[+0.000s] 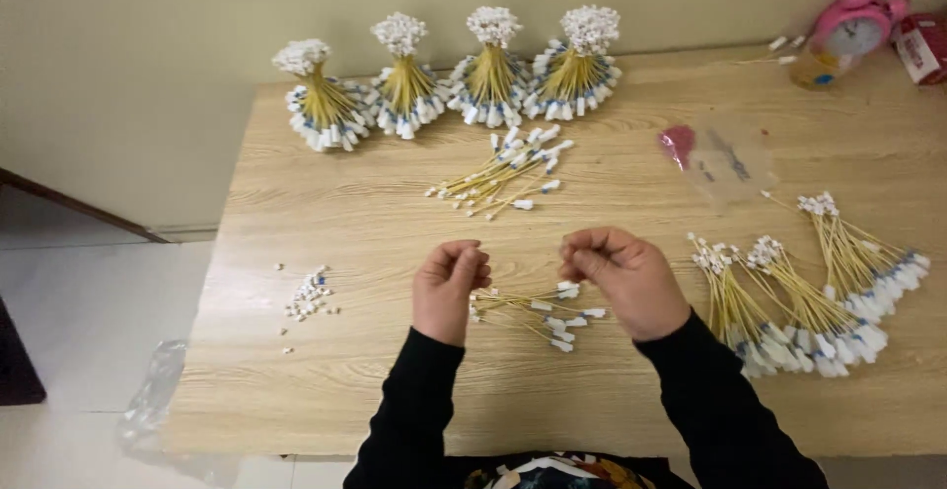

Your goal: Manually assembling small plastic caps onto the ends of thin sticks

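Both hands, left [451, 277] and right [614, 270], are pinched shut, apparently empty, above loose yellow sticks [533, 311], best picked singly.

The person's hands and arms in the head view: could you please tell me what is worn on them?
Both arms wear long black sleeves that end at the wrists. The left hand and right hand are bare: no gloves, rings, watch or bracelets show.

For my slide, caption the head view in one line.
Left hand and right hand pinch above loose yellow sticks on a wooden table, four tied bundles behind.
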